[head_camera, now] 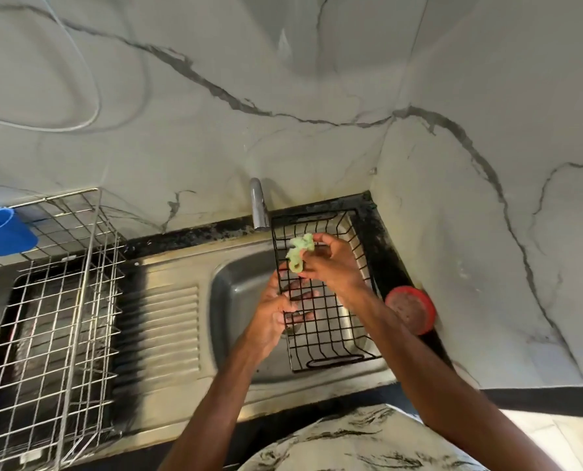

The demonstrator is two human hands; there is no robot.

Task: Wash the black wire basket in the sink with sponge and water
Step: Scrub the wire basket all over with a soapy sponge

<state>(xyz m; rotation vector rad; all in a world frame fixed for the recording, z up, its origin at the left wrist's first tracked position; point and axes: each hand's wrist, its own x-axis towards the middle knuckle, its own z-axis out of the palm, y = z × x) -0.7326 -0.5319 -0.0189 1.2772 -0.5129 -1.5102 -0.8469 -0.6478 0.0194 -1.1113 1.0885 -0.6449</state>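
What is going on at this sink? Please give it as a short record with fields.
place: steel sink
being washed: black wire basket, held over the sink
left hand: grips the basket's left edge
right hand: pinches a green sponge above the basket
tap: no stream visible
nearby: silver dish rack with blue cup on the left; red disc on the right

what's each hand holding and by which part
Left hand grips the black wire basket by its left side wall; right hand holds the green sponge by its right edge.
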